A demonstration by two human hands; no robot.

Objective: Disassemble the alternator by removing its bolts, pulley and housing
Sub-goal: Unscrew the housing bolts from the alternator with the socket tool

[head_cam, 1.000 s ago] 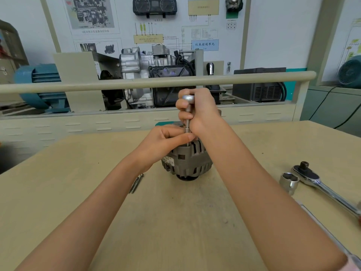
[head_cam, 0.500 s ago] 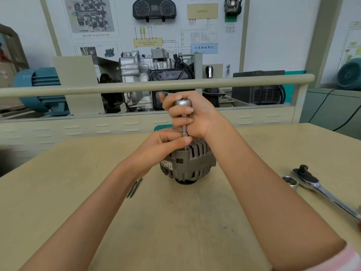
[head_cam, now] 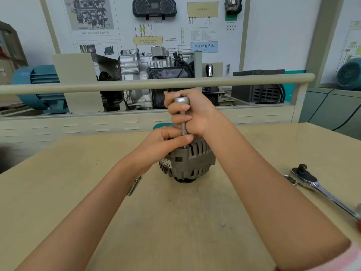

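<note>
The alternator stands near the middle of the tabletop, a little toward its far edge, resting on its lower end with something dark and round showing beneath, perhaps the pulley, though I cannot be sure. Its ribbed grey housing looks whole and closed.

The right hand is wrapped around the upright shaft of a slim metal driver, its fingers curled tight just under the rounded silver cap. The left hand pinches the lower end of that driver between thumb and fingers, right where it meets the top of the alternator, apparently steadying the tip on a bolt I cannot see beneath the fingers.

Toward the right edge of the tabletop lies a ratchet wrench, with a loose socket just beside its head. A thin metal piece lies on the tabletop beside the left wrist; it may be a bolt already drawn out, but it is too small to tell.

By my reckoning the job is at an early stage: a through-bolt is being worked, and the housing is yet to be separated.
</note>
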